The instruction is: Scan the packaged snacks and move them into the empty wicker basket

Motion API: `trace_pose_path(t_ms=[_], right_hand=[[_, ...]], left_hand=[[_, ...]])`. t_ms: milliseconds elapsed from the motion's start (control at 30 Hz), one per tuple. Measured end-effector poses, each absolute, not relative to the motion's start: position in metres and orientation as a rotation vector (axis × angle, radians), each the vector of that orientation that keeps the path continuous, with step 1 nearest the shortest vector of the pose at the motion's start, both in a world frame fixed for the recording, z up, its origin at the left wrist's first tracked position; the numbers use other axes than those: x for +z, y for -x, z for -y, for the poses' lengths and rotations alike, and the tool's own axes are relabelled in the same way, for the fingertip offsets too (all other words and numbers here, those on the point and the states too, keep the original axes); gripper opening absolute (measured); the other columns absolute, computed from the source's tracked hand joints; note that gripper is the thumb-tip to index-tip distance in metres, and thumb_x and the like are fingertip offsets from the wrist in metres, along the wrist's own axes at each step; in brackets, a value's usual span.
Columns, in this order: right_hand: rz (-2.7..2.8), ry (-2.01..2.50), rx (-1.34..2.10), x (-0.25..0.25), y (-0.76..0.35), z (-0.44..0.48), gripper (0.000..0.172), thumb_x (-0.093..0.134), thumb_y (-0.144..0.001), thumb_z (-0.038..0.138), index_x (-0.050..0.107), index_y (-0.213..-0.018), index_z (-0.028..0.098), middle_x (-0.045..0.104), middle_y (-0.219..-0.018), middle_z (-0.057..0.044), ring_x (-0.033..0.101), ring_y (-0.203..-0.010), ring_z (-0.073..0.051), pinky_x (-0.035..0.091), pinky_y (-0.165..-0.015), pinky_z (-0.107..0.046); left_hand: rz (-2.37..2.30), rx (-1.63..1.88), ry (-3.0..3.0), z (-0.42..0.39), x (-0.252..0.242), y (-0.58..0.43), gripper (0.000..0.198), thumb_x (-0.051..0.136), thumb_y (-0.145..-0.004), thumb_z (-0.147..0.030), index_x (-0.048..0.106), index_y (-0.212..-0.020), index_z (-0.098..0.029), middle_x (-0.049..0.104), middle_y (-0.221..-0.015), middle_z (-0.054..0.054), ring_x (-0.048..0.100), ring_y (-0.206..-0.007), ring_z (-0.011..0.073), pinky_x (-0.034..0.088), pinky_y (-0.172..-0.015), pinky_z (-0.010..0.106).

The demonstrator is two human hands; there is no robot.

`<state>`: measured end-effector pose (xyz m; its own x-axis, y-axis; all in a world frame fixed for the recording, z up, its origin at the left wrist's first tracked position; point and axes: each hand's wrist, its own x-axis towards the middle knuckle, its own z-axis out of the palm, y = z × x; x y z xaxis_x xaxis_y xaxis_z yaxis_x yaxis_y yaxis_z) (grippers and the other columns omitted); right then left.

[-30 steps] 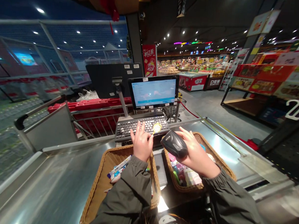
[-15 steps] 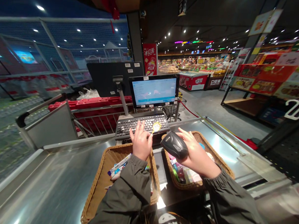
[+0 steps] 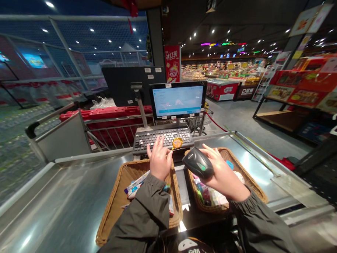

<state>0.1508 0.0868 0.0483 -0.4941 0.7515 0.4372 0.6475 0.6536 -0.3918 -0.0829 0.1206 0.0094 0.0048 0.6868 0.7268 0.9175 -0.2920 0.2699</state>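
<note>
Between thumb and forefinger, my left hand pinches a small round item in a gold-and-orange wrapper, held by its lower edge just over the keyboard. The other left fingers are stretched toward the keys. My right hand is wrapped round a black handheld barcode scanner, with a green patch lit on its top and its nose pointing left toward the wrapped item. Under my left forearm is a wicker basket with several packaged goods. A second wicker basket, below my right hand, holds colourful packets.
A lit monitor stands behind the keyboard, with a dark second screen seen from behind on its left. The metal counter extends to both sides. Beyond are a metal-barred trolley and shelves of boxes.
A green patch now shows on the scanner's top. The wrapped item presents a clearer round orange face. The view has shifted slightly left; both hands keep nearly the same pose.
</note>
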Motion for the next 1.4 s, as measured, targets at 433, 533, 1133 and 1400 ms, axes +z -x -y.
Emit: trace_pose_path(t_ms=[433, 533, 1133, 1400], right_hand=[[2.316, 1.057, 0.275, 0.037, -0.131, -0.089, 0.049, 0.062, -0.074, 0.021, 0.060, -0.123, 0.023, 0.054, -0.138, -0.012, 0.032, -0.143, -0.038, 0.020, -0.114, -0.069], [2.318, 1.069, 0.287, 0.035, -0.126, -0.088, 0.049, 0.062, -0.073, 0.021, 0.060, -0.122, 0.023, 0.054, -0.139, -0.012, 0.033, -0.143, -0.038, 0.020, -0.115, -0.069], [2.338, 1.102, 0.309, 0.006, -0.095, -0.079, 0.048, 0.062, -0.076, 0.026, 0.059, -0.123, 0.019, 0.055, -0.135, -0.016, 0.038, -0.139, -0.040, 0.029, -0.111, -0.066], [2.358, 1.062, 0.298, 0.003, -0.092, -0.074, 0.043, 0.064, -0.074, 0.024, 0.061, -0.117, 0.020, 0.057, -0.132, -0.015, 0.039, -0.139, -0.039, 0.030, -0.112, -0.063]], left_hand=[[1.757, -1.082, 2.026, -0.106, 0.002, 0.114, 0.017, 0.058, -0.087, -0.019, 0.057, -0.070, -0.020, 0.051, -0.147, 0.009, 0.038, -0.143, 0.0279, 0.017, -0.117, 0.064], [1.789, -1.009, 2.061, -0.101, -0.001, 0.128, 0.017, 0.058, -0.087, -0.018, 0.057, -0.070, -0.021, 0.051, -0.147, 0.009, 0.038, -0.142, 0.0274, 0.016, -0.118, 0.064], [1.899, -0.396, 2.406, -0.055, -0.058, 0.214, 0.017, 0.056, -0.080, -0.013, 0.069, -0.072, -0.020, 0.064, -0.132, 0.013, 0.047, -0.135, 0.0312, 0.013, -0.117, 0.067], [1.911, -0.296, 2.638, -0.037, -0.100, 0.240, 0.019, 0.055, -0.079, -0.018, 0.071, -0.071, -0.025, 0.073, -0.117, 0.004, 0.051, -0.131, 0.0301, 0.005, -0.118, 0.064]])
